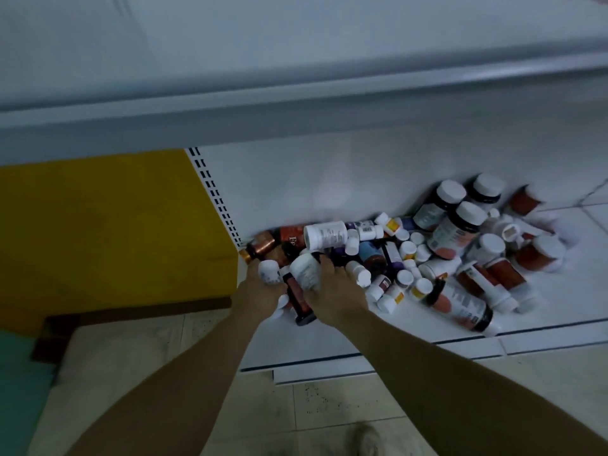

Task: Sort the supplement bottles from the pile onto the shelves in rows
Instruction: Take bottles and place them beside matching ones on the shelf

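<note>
Shelf (pixel 296 343) bears bottle pile (pixel 444 245); left hand (pixel 260 292), right hand (pixel 335 299) grip bottles (pixel 306 271)

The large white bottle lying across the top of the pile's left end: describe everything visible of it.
The large white bottle looks like white plastic, with a label of small dark print, unreadable, turned upward. It lies on its side across darker bottles at the left end of the pile. A brown bottle sits against its left end, a small barcoded bottle against its right. The right hand is just in front; whether it touches cannot be told.
</note>
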Tool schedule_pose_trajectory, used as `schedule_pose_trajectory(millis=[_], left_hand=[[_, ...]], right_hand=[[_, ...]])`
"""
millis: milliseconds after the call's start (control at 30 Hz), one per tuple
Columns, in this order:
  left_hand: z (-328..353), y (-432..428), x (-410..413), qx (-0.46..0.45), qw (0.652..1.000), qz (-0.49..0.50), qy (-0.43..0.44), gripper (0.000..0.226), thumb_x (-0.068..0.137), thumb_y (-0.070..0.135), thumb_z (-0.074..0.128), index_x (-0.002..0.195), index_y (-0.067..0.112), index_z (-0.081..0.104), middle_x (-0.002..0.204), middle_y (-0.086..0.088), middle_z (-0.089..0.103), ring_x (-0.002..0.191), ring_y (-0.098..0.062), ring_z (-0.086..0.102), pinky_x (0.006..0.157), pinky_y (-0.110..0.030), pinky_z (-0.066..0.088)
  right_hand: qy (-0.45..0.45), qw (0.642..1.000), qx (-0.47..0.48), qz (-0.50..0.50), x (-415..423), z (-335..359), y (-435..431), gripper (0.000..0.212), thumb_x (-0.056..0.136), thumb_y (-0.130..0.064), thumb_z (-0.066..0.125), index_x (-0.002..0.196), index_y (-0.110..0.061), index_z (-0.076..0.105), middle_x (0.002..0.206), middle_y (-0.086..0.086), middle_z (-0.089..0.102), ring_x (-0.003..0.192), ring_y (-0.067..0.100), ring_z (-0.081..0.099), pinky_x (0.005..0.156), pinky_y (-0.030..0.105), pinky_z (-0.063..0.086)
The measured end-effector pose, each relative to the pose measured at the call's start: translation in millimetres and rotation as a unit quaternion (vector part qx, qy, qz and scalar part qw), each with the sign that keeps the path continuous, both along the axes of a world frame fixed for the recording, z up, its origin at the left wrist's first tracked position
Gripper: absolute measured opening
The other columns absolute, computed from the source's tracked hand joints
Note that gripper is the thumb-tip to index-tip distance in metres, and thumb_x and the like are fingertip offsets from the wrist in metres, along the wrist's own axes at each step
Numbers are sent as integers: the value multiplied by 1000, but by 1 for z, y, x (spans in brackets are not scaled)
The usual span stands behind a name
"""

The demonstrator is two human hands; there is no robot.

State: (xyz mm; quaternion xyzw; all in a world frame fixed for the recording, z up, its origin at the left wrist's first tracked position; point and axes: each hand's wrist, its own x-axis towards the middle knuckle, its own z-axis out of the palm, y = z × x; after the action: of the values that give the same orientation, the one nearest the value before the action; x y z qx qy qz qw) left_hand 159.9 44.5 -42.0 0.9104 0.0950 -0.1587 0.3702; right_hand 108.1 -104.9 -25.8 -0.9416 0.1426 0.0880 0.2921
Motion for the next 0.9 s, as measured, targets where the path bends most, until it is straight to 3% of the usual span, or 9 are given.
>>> schedule_pose_trajectory(millis=[67,100,167,200,267,400,567,733,900], left_hand=[[15,-7,-4,-49,997,60,3,65,87,22,64,143,20,30,134,-17,49,116,-36,51,94,-40,44],[28,-8,-9,-150,984,99,11,59,87,15,63,138,26,36,131,-17,51,111,-35,56,89,-43,49],[60,-10,-28,-412,900,132,40,51,88,-1,56,121,38,51,116,-14,58,92,-28,67,70,-43,55],[77,-10,-38,-500,856,121,52,53,88,-5,51,118,38,54,114,-13,60,90,-26,69,66,-42,55],[104,-12,-59,-566,819,81,47,57,87,-10,44,128,29,52,118,-12,62,97,-27,67,68,-40,56],[151,-25,-87,-613,789,-3,32,71,82,-16,37,136,30,45,120,-7,63,101,-27,66,69,-39,56],[197,-35,-117,-640,751,-133,92,81,65,-2,50,138,31,42,122,-14,62,101,-34,65,70,-42,55],[222,-52,-148,-636,716,-256,133,76,68,6,62,129,47,47,121,-8,64,103,-36,64,72,-44,54],[245,-99,-186,-560,745,-361,30,87,62,7,74,115,70,43,124,5,60,104,-24,64,72,-38,56]], right_hand=[[-11,980,180,-88,-4,22,-7,44,90,-42,52,126,-17,47,116,11,61,100,27,59,81,37,49],[10,927,337,-164,-9,37,-13,31,92,-34,50,116,-16,54,111,11,63,91,25,62,76,36,51],[63,727,638,-246,-28,66,-28,28,92,-25,43,109,-11,60,102,15,67,83,25,64,69,34,54],[58,641,726,-243,-40,78,-36,35,88,-24,42,111,-6,61,98,16,68,79,27,65,66,33,54],[20,569,796,-204,-63,104,-46,44,78,-25,44,112,-2,61,89,17,68,71,27,66,58,30,53],[-56,573,804,-150,-101,152,-46,52,82,-46,50,112,-6,66,91,14,69,71,22,67,57,26,53],[-199,679,684,-179,-161,183,-36,51,75,-42,59,120,-18,55,99,5,72,85,19,68,74,31,53],[-306,598,686,-280,-221,214,-42,45,84,-33,42,117,-7,60,94,15,69,77,24,67,64,32,54],[-376,607,622,-321,-273,241,-68,40,92,-32,38,110,-6,62,83,13,67,66,23,64,54,30,52]])
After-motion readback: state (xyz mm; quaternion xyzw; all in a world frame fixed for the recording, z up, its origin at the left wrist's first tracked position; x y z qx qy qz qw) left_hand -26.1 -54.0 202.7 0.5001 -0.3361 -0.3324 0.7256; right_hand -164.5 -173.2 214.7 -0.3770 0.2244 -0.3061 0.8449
